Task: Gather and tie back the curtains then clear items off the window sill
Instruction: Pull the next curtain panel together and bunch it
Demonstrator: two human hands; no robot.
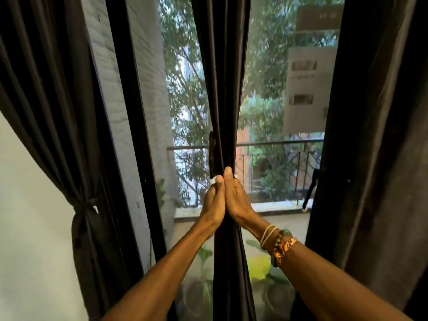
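Head view: the only view; all lines below come from it
Left hand [214,200]: curled against the left side of the middle curtain [222,89]; thumb and a fingertip pinch a small white bit [213,179]; what that bit is cannot be told
Right hand [237,200]: wrapped round the right side of the same cloth; thumb straight up along it; fingers hidden behind the folds
Hands together: thumbs and heels touching; they clamp the cloth into a narrow neck between them
Middle curtain, place: centre of the window, between the two panes
Middle curtain, axis: upright, running from top to bottom of the picture; narrowest at the hands, wider above and below
Cloth: dark brown-black; matte; soft; lengthwise folds
Left curtain [76,135]: same cloth; cinched by a tie [85,206]; swept toward the wall
Right curtain [375,158]: hangs loose at the window's edge
Bracelets [278,242]: cord and beads on the right wrist
Outside: metal railing [278,143]; trees [185,66]; blurred through the glass
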